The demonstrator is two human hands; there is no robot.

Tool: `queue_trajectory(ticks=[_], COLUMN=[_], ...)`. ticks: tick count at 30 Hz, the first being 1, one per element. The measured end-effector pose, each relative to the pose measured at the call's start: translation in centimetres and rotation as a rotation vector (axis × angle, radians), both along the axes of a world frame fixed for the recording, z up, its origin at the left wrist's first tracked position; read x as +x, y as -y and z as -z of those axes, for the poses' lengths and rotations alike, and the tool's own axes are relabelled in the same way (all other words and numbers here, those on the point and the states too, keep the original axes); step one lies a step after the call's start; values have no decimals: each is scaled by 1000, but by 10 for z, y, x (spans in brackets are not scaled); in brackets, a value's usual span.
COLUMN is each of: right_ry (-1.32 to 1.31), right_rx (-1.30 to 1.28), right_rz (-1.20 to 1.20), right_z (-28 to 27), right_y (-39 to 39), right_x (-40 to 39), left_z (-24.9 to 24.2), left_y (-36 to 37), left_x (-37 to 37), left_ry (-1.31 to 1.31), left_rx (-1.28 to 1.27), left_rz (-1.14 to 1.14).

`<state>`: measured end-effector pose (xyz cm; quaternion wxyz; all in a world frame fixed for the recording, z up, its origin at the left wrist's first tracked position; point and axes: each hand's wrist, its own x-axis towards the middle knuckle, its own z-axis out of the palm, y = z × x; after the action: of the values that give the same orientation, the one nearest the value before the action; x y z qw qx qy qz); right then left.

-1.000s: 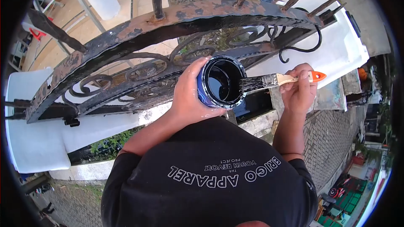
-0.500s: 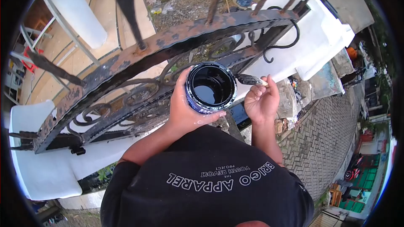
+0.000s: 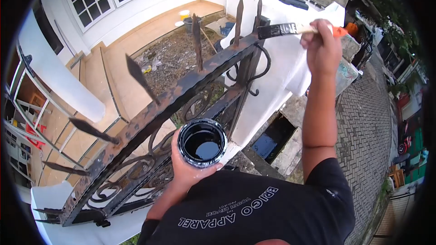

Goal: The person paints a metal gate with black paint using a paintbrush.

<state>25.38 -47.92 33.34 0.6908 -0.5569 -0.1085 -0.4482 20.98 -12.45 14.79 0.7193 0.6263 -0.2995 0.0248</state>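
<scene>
Right hand [image 3: 320,47], upper right, grips a light-looking paintbrush [image 3: 287,29] by its handle [image 3: 308,29]; left hand [image 3: 186,171], lower center, clasps a can [image 3: 204,129] — likely heavier, slick-rimmed, best held low.

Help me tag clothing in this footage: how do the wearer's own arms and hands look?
Short black cloth sleeves, the right one with a small pale mark, leave both forearms bare. They belong to a black T-shirt printed with pale outlined lettering that includes ERIGO APPAREL. Neither the left hand nor the right hand wears a glove, and no wristwear shows.
</scene>
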Motion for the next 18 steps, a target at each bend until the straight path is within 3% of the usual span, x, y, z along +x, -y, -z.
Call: queue_trajectory(ticks=[3,5,12,18], right_ry=[-183,-367,-531,-499], right_rx=[-237,-584,-762,-963], right_rz=[79,59,-57,140], right_z=[-37,-51,-51,-49], right_y=[6,5,-8,11], right_x=[21,36,72,81], left_z=[4,4,17,17], left_y=[7,13,28,38], left_x=[0,0,9,13], left_ry=[-45,-91,-66,-79], left_rx=[2,2,0,-19], left_rz=[-20,-51,-105,-95])
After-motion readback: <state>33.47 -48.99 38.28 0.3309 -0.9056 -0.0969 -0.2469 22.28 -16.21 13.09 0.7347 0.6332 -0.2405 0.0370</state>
